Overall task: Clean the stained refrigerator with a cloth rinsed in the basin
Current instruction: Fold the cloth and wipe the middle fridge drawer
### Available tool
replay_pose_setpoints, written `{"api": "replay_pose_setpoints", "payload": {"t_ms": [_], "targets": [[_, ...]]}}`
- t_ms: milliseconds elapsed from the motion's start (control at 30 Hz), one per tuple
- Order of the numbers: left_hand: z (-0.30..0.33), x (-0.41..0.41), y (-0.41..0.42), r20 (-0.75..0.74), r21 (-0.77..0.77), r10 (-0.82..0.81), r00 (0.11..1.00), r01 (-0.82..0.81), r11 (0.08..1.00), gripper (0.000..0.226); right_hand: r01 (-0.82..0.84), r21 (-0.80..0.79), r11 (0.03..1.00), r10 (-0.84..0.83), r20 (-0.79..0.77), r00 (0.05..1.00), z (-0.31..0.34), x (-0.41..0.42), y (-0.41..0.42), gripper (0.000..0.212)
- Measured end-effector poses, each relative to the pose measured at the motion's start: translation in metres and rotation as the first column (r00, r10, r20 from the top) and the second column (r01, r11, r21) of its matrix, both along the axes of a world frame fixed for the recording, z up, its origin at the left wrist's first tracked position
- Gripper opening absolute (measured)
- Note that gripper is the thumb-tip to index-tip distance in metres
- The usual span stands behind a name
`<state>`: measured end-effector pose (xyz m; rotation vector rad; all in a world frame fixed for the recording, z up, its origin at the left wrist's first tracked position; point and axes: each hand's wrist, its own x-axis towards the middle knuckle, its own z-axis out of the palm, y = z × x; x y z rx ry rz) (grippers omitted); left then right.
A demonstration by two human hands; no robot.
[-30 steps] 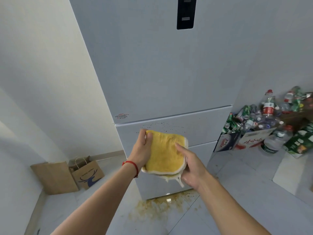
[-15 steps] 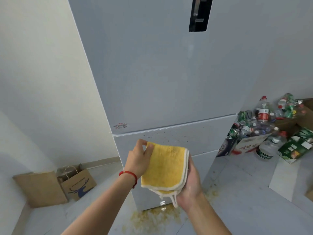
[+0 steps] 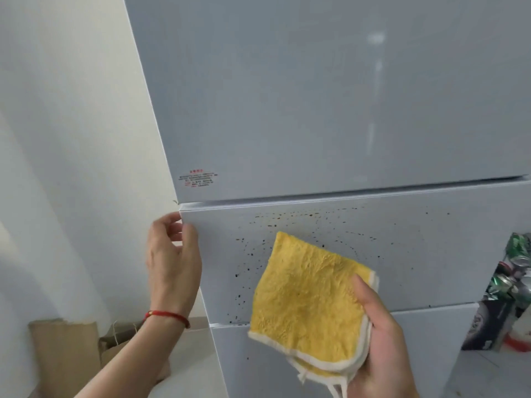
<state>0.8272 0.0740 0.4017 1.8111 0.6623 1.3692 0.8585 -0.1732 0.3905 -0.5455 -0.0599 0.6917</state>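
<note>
The pale grey refrigerator point(image 3: 316, 110) fills the view, close up. Its middle drawer front point(image 3: 425, 254) is speckled with dark brown stains point(image 3: 287, 218), thickest near the top centre and lower left. My right hand point(image 3: 382, 343) grips a folded yellow cloth point(image 3: 307, 297) with a white hem, thumb on top, held just in front of the stained drawer. My left hand point(image 3: 172, 262), with a red string at the wrist, curls its fingers round the drawer's upper left corner, thumb on the front face.
A white wall runs along the left side of the refrigerator. Brown paper bags point(image 3: 63, 357) stand on the floor at the lower left. A box with crushed cans point(image 3: 508, 294) sits at the right edge.
The view has closed in on the refrigerator. My left hand let go of the cloth and went to the drawer's left corner. My right hand alone now holds the cloth.
</note>
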Motion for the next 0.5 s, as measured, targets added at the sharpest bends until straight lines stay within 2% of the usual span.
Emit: {"api": "replay_pose_setpoints", "payload": {"t_ms": [33,100,133,167,200,233,300,367,433,467,500], "targets": [[-0.003,0.006,0.005,0.058,-0.014,-0.016,0.998,0.016,1.000,0.020,-0.060,0.027,0.998,0.059,0.031,0.998,-0.002,0.004,0.002,0.052],[-0.016,0.012,0.012,0.204,-0.002,-0.043,0.978,0.044,0.999,0.016,-0.162,0.104,0.981,0.151,0.109,0.983,-0.020,0.013,0.010,0.086],[-0.019,0.016,0.017,0.260,0.008,-0.073,0.963,0.074,0.997,0.014,-0.203,0.103,0.974,0.186,0.156,0.970,-0.027,0.017,0.013,0.093],[-0.020,0.021,0.023,0.297,-0.009,-0.102,0.949,0.110,0.994,0.012,-0.227,0.091,0.970,0.202,0.221,0.954,-0.032,0.023,0.018,0.089],[-0.023,0.022,0.027,0.335,-0.024,-0.136,0.932,0.153,0.988,0.012,-0.293,0.122,0.948,0.242,0.322,0.915,-0.038,0.022,0.021,0.075],[-0.024,0.023,0.030,0.363,-0.036,-0.186,0.913,0.213,0.976,0.012,-0.286,0.127,0.950,0.224,0.360,0.906,-0.047,0.023,0.022,0.067],[-0.027,0.025,0.036,0.404,-0.035,-0.251,0.880,0.289,0.957,0.011,-0.075,0.126,0.989,0.022,0.377,0.926,-0.061,0.020,0.022,0.059],[-0.030,0.025,0.037,0.417,0.015,-0.279,0.865,0.300,0.954,0.010,0.046,0.215,0.976,-0.149,0.495,0.856,-0.067,0.008,0.020,0.052],[-0.026,0.029,0.040,0.415,0.049,-0.280,0.866,0.285,0.957,0.006,0.286,0.285,0.915,-0.403,0.591,0.699,-0.067,-0.001,0.031,0.043],[-0.029,0.028,0.038,0.418,0.056,-0.280,0.864,0.283,0.957,0.006,0.489,0.340,0.803,-0.574,0.661,0.483,-0.069,-0.006,0.037,0.043],[-0.031,0.027,0.038,0.414,0.050,-0.278,0.867,0.283,0.958,0.006,0.608,0.435,0.664,-0.649,0.740,0.179,-0.068,-0.002,0.047,0.050]]}}
